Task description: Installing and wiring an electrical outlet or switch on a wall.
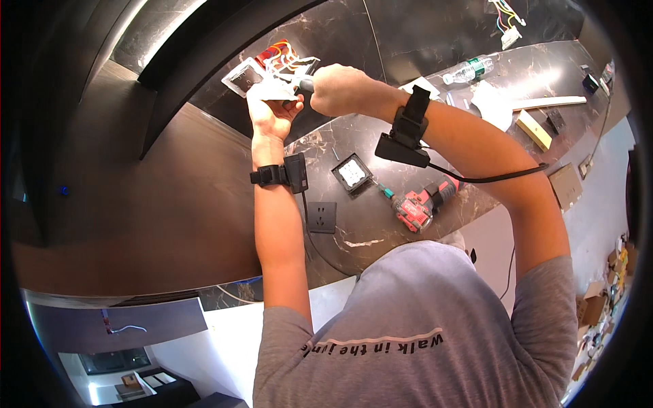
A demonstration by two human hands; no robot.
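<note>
My left hand (271,114) has its fingers closed on a white electrical fitting (275,90) at the wall, beneath a tangle of coloured wires (286,60). My right hand (340,92) grips a grey-handled tool (305,83), apparently a screwdriver, pointed at that fitting; its tip cannot be made out clearly. Just left of the fitting is a silver-rimmed wall opening (238,76), with a red piece (271,52) among the wires above. Both wrists carry black strapped devices with cables.
A red-black drill (416,207) lies on the dark marble counter (367,258) beside a square frame (352,174) and a black socket panel (321,217). A plastic bottle (468,71), wooden pieces (534,129) and small parts lie rightward. More loose wires (505,24) hang at the upper right.
</note>
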